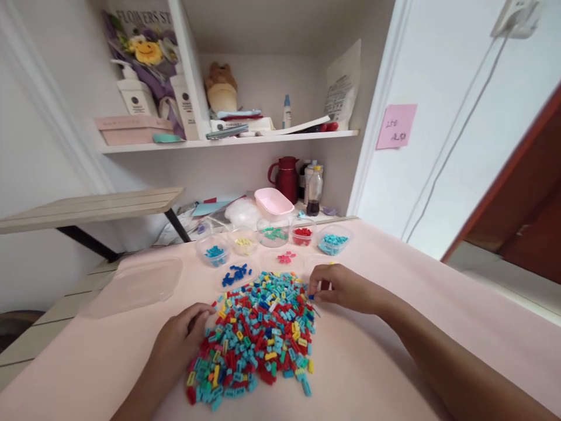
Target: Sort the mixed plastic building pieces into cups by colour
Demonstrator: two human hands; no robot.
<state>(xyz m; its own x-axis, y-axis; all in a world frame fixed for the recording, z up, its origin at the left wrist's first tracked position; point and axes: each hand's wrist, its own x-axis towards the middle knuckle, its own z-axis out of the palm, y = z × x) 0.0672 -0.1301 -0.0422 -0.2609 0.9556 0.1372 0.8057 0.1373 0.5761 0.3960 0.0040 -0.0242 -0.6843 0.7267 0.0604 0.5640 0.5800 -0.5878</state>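
A wide heap of small mixed toy building bricks [263,327], in red, teal, yellow, green and blue, lies on the pink tabletop. At its left edge my left hand [182,333] is closed, thumb and fingers curled together; what is in them, if anything, I cannot make out. My right hand [339,286] is at the heap's upper right, thumb and finger pinched on a small dark blue brick [311,297]. Behind the heap, dark blue bricks [236,275] lie on a clear lid, and pink bricks [286,257] lie on another clear tray.
Clear tubs hold blue bricks [214,252], yellow bricks [243,244], green bricks [274,234], red bricks [302,235] and teal bricks [333,242]. A large clear lid [140,286] lies at left. Behind stand a pink basin [274,202], red jug [287,178] and bottle [314,190].
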